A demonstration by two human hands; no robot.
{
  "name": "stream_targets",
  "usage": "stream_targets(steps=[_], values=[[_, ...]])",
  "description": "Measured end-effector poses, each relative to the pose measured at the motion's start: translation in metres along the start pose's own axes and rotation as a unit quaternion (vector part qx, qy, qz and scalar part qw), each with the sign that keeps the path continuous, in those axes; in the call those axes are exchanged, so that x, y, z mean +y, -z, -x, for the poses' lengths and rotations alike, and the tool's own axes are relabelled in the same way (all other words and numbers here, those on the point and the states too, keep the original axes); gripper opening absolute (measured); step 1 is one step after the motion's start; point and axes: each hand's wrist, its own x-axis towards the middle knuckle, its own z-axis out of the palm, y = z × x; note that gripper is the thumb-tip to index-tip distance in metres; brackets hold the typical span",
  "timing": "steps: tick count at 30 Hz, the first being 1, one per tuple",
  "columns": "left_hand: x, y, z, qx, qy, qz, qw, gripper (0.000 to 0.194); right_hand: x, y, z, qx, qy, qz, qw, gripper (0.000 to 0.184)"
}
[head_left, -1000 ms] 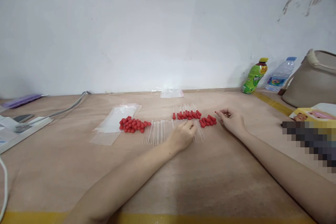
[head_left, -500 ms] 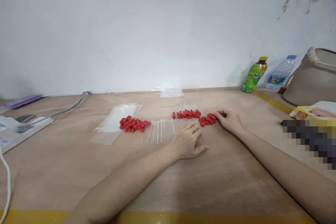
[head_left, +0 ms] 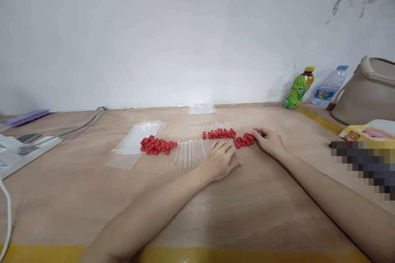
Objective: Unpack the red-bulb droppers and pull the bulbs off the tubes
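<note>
My left hand lies palm down over the right part of a row of thin clear glass dropper tubes, its thumb apart from the fingers. What lies beneath the palm is hidden. The thumb and finger of my right hand are pinched at the right edge of a small heap of red rubber bulbs, seemingly on one bulb there. Behind the left hand, several droppers with red bulbs fitted lie side by side, tubes pointing toward the wall. A bigger pile of loose red bulbs sits left of the tubes.
Clear zip bags lie partly under the left pile, and another bag is near the wall. A green drink bottle, a water bottle and a grey-brown bag stand at right. A power strip with a cable is at left.
My left hand's fingers have loosened from a closed curl and its thumb has spread. My right hand has moved slightly left, bringing its fingertips against the small bulb heap.
</note>
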Motion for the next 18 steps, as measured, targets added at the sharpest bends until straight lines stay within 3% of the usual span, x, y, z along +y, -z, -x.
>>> stream_targets(steps=[4, 8, 12, 15, 18], values=[[0.007, 0.02, 0.028, 0.026, -0.056, 0.012, 0.998, 0.034, -0.004, 0.004, 0.002, 0.036, 0.012, 0.022, 0.999, 0.039], [-0.005, 0.042, 0.064, 0.052, -0.08, 0.026, 0.995, 0.023, -0.021, 0.009, -0.002, 0.038, 0.075, 0.109, 0.99, 0.031], [-0.02, 0.052, 0.082, 0.081, -0.022, 0.023, 0.996, 0.018, -0.053, 0.006, -0.019, -0.048, 0.048, 0.195, 0.979, 0.025], [-0.024, 0.051, 0.083, 0.088, -0.005, 0.026, 0.996, 0.017, -0.072, -0.006, -0.035, -0.114, -0.02, 0.193, 0.974, 0.023], [-0.023, 0.049, 0.081, 0.079, -0.008, 0.029, 0.996, 0.016, -0.076, -0.021, -0.046, -0.144, -0.046, 0.17, 0.974, 0.023]])
